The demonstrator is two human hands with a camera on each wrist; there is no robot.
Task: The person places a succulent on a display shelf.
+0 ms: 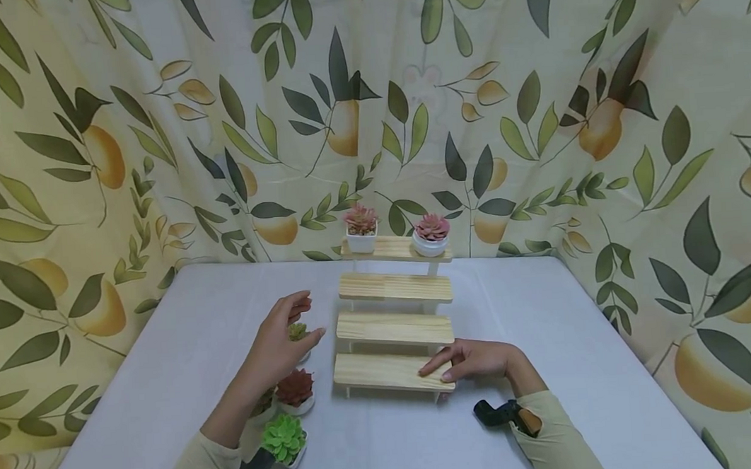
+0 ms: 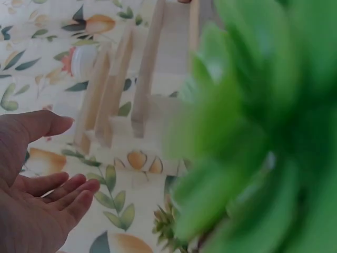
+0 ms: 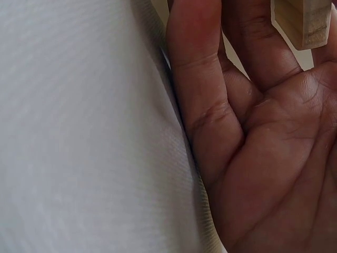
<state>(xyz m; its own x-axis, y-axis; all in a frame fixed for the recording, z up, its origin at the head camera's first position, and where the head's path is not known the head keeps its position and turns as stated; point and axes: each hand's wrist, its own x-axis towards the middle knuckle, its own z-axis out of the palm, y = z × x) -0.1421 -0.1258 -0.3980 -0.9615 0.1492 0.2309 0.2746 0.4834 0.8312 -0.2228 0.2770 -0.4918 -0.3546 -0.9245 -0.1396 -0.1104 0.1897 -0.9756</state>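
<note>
A stepped wooden display stand [image 1: 393, 329] with pale boards stands mid-table. My right hand [image 1: 480, 358] holds the right end of its lowest board, with fingers on top and a fingertip showing below the edge. In the right wrist view the board's end [image 3: 316, 26] lies between the fingers. My left hand [image 1: 285, 338] hovers left of the stand, fingers apart and loosely bent, nothing in its grasp in the left wrist view. Just beyond its thumb a small yellow-green succulent [image 1: 298, 331] is partly hidden. Below sit a dark red succulent [image 1: 294, 387] and a bright green succulent [image 1: 283, 438].
On the top board stand a pink spiky succulent [image 1: 361, 221] in a square white pot and a pink rosette succulent [image 1: 431, 229] in a round one. Another potted plant is partly hidden by the left forearm. A leaf-patterned curtain [image 1: 395, 120] encloses the white table [image 1: 513, 312].
</note>
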